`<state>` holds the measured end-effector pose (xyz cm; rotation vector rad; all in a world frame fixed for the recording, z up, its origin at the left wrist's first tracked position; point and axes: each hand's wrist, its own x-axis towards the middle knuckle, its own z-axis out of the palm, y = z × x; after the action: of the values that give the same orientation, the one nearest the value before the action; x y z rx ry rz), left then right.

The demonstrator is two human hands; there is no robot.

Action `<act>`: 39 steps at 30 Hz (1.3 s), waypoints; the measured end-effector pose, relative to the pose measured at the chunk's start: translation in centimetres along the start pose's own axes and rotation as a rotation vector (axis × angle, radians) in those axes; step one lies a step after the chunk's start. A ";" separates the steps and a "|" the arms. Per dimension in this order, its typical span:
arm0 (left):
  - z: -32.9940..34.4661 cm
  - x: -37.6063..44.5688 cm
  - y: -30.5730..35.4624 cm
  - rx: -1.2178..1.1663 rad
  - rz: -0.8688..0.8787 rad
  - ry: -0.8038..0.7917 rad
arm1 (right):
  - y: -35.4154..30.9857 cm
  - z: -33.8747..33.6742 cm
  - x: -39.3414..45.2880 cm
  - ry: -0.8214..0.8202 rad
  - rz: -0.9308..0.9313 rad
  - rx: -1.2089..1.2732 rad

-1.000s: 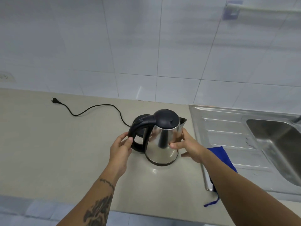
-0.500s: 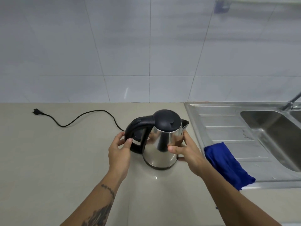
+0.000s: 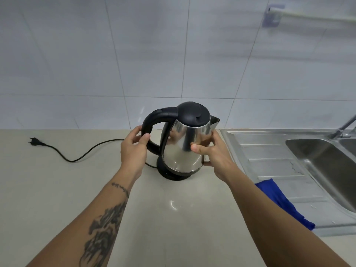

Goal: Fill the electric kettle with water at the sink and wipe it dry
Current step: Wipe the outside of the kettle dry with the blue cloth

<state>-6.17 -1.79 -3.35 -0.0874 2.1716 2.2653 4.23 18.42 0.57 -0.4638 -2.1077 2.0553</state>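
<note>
The kettle (image 3: 185, 143) hangs tilted just above its base (image 3: 169, 173): left hand (image 3: 133, 149) grips the handle, right hand (image 3: 213, 151) clasps the steel side. Bare counter (image 3: 48, 189) spreads leftward; the sink (image 3: 317, 162) lies right.

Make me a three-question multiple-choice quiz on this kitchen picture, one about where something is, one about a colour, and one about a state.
1. Where does the cloth lie?
A. on the sink's drainboard
B. over the kettle lid
C. beside the plug

2. What colour is the cloth?
A. red
B. blue
C. white

3. How is the plug?
A. in a wall socket
B. held in a hand
C. loose on the counter

Answers: A, it drapes over the drainboard's front edge; B, it is plainly blue; C, it lies on the counter while the left hand grips the kettle handle and the right hand holds its body.
</note>
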 end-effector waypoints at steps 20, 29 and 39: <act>-1.2 5.0 -4.5 -0.037 -0.139 -0.017 | 3.7 3.2 5.3 0.065 0.073 -0.031; -1.0 5.2 -4.4 0.024 -0.171 -0.050 | 5.0 3.1 5.0 0.058 0.076 0.007; -0.9 2.9 -3.9 0.232 -0.076 -0.034 | 4.9 1.6 4.5 -0.018 0.126 -0.044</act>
<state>-8.91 -2.60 -7.37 -0.1274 2.3509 1.9458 -0.02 18.40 -4.79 -0.6010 -2.1903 2.0907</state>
